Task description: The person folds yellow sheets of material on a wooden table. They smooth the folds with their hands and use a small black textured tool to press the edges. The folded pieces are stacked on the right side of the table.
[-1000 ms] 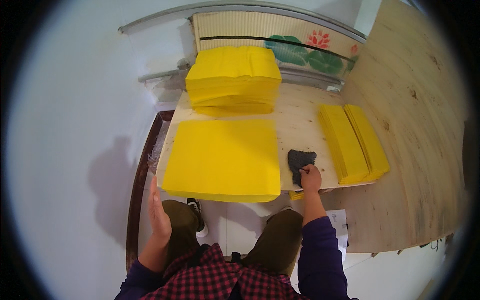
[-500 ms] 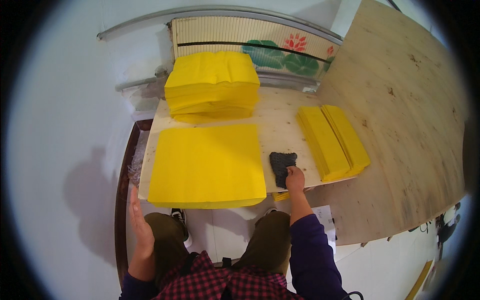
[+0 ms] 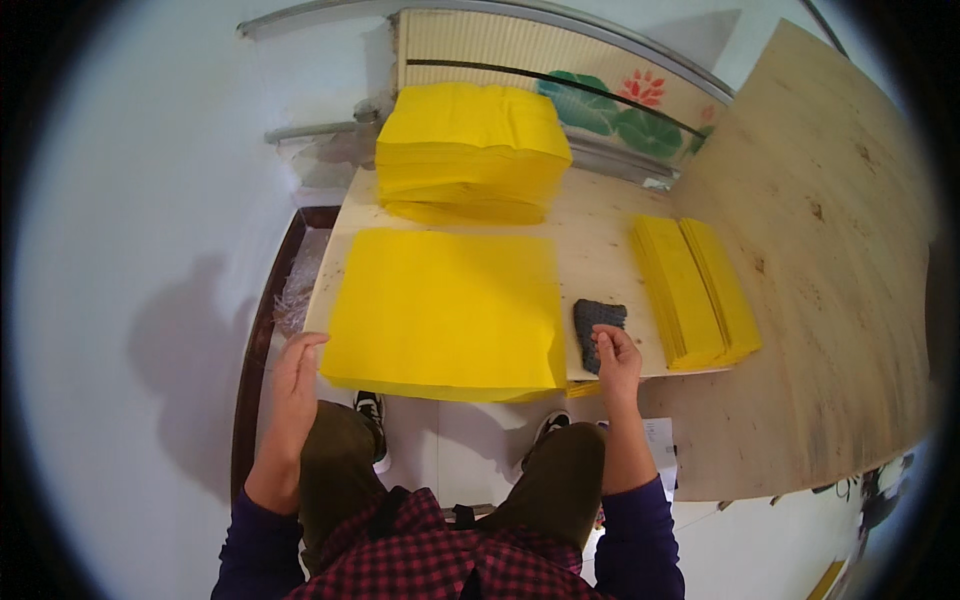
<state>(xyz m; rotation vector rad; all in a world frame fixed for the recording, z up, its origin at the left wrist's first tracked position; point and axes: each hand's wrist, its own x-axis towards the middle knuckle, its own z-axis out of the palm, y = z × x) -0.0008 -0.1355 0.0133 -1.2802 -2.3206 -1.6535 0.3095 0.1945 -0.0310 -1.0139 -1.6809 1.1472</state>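
A wide stack of yellow sheets (image 3: pixel 445 310) lies at the table's front edge. My left hand (image 3: pixel 295 375) is beside its near left corner, fingers stretched out and together, holding nothing; whether they touch the stack I cannot tell. To the right of the stack, a dark grey knitted cloth (image 3: pixel 590 345) lies on the table. My right hand (image 3: pixel 618 362) is over the cloth's right side, its fingers curled in a pinch. What is between those fingertips, if anything, is hidden.
A tall yellow pile (image 3: pixel 470 150) stands behind the front stack. Two narrow folded yellow bundles (image 3: pixel 695 290) lie at the right, next to an upright plywood board (image 3: pixel 800 260). A painted slatted panel (image 3: pixel 480 45) and metal rails back the wooden table (image 3: pixel 600 220).
My left hand has risen and moved right, toward the stack's near left corner. My right hand stays by the cloth, its fingers now turned more inward. The whole view has shifted slightly.
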